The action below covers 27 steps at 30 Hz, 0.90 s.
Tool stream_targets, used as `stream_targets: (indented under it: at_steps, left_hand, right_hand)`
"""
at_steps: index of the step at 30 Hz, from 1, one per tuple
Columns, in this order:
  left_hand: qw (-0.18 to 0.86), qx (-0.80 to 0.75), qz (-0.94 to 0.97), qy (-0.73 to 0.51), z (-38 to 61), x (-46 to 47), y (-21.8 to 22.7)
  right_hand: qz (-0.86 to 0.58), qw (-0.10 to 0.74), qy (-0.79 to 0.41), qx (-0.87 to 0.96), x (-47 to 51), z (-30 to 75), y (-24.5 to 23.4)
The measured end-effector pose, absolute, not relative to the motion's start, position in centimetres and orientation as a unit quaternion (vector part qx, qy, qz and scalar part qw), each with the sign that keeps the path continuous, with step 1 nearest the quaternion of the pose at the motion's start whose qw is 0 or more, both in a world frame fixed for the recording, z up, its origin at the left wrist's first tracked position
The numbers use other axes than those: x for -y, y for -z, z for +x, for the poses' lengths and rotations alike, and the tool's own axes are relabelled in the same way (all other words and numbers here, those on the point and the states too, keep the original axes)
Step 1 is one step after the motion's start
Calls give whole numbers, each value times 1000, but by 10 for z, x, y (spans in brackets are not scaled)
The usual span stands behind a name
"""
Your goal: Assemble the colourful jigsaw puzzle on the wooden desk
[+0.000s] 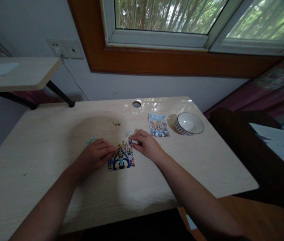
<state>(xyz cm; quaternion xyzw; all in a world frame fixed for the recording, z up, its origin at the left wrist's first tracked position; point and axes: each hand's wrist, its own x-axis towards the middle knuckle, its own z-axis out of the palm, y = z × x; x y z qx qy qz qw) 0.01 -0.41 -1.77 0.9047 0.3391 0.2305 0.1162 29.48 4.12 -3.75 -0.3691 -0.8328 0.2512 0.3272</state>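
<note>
On the smooth, wood-grained table (194,164), the flat, jagged-topped puzzle (122,163) lies between the person's hands. The left hand (96,154) touches its left side, fingers together; whether they grip anything cannot be told. The right hand (144,143) pinches a small piece (130,142) at its upper right. Beyond: knobbly loose pieces (116,124), a rectangular card (158,124), a round, striped bowl (181,129).

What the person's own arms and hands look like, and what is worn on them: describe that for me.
The left hand and right hand are bare, with no gloves. The left forearm and right forearm are bare too, tapering toward the wrists; no sleeves, watch or bracelet show. Rings or small markings cannot be made out in this dim view.
</note>
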Motion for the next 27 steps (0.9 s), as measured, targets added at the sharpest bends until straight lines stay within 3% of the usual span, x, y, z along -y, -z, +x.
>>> stream_targets:
  at_steps: [27]
  left_hand:
    - [130,-346,884,-285,-6,1,20]
  right_hand:
    - [-370,315,-242,840,-40,295,35]
